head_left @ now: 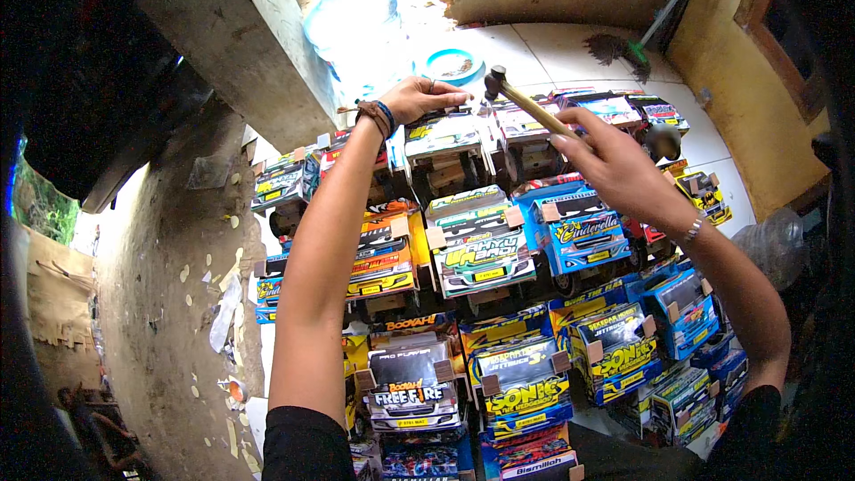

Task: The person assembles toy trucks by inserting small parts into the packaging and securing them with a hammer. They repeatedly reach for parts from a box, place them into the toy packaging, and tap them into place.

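We note our right hand (614, 165) with fingers closed around the wooden handle of a hammer (525, 107), its head just beyond our left hand (419, 98), whose fingers rest curled atop a toy truck (443, 147).

Toy workshop: stacked toy trucks (485, 249), hammer (525, 102).

Overexposed top daylight, dark fisheye rim
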Motion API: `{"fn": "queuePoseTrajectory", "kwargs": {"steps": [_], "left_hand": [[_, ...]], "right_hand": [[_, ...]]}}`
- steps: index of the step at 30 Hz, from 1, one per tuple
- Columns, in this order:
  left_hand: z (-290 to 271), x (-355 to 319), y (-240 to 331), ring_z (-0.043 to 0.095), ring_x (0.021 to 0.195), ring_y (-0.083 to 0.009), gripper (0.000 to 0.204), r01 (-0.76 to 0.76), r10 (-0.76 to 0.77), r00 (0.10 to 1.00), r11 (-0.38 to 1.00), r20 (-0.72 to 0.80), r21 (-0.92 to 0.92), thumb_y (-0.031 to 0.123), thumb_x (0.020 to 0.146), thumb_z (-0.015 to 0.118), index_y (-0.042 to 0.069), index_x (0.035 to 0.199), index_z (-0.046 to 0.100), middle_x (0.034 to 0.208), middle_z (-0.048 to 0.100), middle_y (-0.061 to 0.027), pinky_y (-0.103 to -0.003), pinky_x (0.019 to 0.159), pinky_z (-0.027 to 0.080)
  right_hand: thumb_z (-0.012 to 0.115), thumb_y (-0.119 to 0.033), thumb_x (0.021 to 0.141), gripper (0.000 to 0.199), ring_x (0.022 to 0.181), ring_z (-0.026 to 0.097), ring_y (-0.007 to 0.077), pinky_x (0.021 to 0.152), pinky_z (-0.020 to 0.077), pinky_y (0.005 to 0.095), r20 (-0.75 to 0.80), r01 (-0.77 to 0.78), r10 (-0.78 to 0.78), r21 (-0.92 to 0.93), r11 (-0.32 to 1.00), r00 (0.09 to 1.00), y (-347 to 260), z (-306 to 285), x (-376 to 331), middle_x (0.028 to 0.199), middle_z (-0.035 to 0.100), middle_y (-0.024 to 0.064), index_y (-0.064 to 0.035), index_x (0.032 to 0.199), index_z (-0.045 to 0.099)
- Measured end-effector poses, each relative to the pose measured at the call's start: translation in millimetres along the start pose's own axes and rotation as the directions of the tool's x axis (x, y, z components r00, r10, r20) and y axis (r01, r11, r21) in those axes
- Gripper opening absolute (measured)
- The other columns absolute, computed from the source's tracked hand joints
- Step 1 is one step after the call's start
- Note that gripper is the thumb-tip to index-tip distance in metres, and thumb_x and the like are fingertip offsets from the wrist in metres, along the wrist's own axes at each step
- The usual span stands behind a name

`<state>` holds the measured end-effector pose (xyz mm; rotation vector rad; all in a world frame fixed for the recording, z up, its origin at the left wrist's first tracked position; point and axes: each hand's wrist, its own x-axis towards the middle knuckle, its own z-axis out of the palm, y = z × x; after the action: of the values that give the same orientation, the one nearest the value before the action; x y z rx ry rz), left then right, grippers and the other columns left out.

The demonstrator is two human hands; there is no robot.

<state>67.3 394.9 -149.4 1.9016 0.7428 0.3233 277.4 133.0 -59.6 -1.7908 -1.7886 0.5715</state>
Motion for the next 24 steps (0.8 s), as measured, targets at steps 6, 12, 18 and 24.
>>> {"fn": "queuePoseTrajectory", "kwargs": {"steps": [6, 12, 18, 24], "left_hand": [[-1.9, 4.5, -10.1, 0.06, 0.083, -0.0061, 0.028, 0.042, -0.042, 0.999, 0.996, -0.01, -0.073, 0.026, 0.091, 0.067, 0.005, 0.111, 0.07, 0.096, 0.07, -0.0008, -0.021, 0.074, 0.049], [-7.5, 12.6, -23.9, 0.057, 0.079, -0.0065, 0.026, -0.013, 0.014, 1.0, 0.996, 0.012, -0.092, 0.022, 0.088, 0.07, 0.005, 0.107, 0.071, 0.089, 0.068, 0.0015, -0.023, 0.075, 0.049], [-2.1, 7.2, -12.4, 0.057, 0.081, -0.0068, 0.025, -0.062, 0.063, 0.998, 0.992, 0.008, -0.113, 0.021, 0.093, 0.064, 0.002, 0.109, 0.069, 0.092, 0.068, 0.0004, -0.023, 0.075, 0.047], [1.9, -4.0, 4.1, 0.056, 0.075, -0.0076, 0.033, 0.05, -0.048, 0.998, 0.998, -0.044, 0.027, 0.03, 0.089, 0.07, 0.005, 0.11, 0.07, 0.088, 0.068, 0.0014, -0.022, 0.067, 0.045]], "right_hand": [[0.047, -0.018, 0.098, 0.041, 0.072, 0.064, 0.0317, 0.067, 0.0481, 0.0419, -0.129, 0.288, -0.277, 0.07, 0.955, 0.952, 0.8, 36.5, 26.8, 0.088, 0.065, 0.0225, -0.0074, 0.137, 0.046], [0.047, -0.017, 0.096, 0.045, 0.068, 0.061, 0.0419, 0.065, 0.048, 0.0491, -0.008, 0.222, -0.225, -0.133, 0.966, 0.974, 5.5, 43.7, 34.3, 0.085, 0.063, 0.0271, -0.0156, 0.141, 0.044], [0.048, -0.018, 0.095, 0.045, 0.067, 0.061, 0.0417, 0.064, 0.0479, 0.0489, -0.024, 0.249, -0.255, -0.139, 0.958, 0.967, 2.2, 52.3, 38.8, 0.084, 0.062, 0.0269, -0.0169, 0.14, 0.045], [0.048, -0.018, 0.095, 0.044, 0.069, 0.063, 0.039, 0.064, 0.0485, 0.0466, 0.014, 0.221, -0.221, -0.146, 0.964, 0.975, 1.9, 47.1, 38.9, 0.084, 0.063, 0.0259, -0.0187, 0.14, 0.046]]}}
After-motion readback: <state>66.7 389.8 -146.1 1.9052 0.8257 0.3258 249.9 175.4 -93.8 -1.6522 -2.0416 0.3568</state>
